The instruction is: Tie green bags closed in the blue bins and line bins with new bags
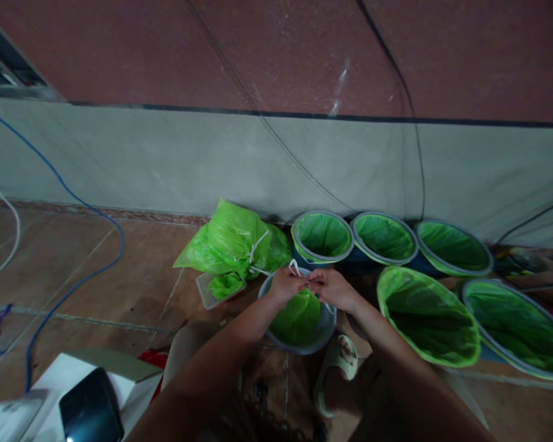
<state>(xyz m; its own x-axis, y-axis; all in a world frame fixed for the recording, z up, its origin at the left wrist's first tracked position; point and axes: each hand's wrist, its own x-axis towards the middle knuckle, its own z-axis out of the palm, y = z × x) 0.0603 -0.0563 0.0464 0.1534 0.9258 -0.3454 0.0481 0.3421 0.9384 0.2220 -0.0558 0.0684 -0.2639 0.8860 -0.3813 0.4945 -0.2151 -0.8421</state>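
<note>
A round pale bin (pixel 316 345) stands on the floor between my feet, with a green plastic garbage bag (pixel 297 318) inside it. Over its far rim, my left hand (pixel 286 287) and my right hand (pixel 334 288) meet with fingers pinched together at the gathered top of the bag. A white drawstring (pixel 295 265) loops up beside the left fingers, and another end hangs below the right ones. Exactly which part each fingertip grips is too small to tell.
Filled green bags (pixel 230 236) sit by the wall, behind a small clear tray (pixel 207 294) of green plastic. Several green-lined bins, including one grey-rimmed bin (pixel 322 258), stand right. A phone (pixel 91 405) lies on a white box (pixel 133 393); a blue cable (pixel 69 294) crosses the left floor.
</note>
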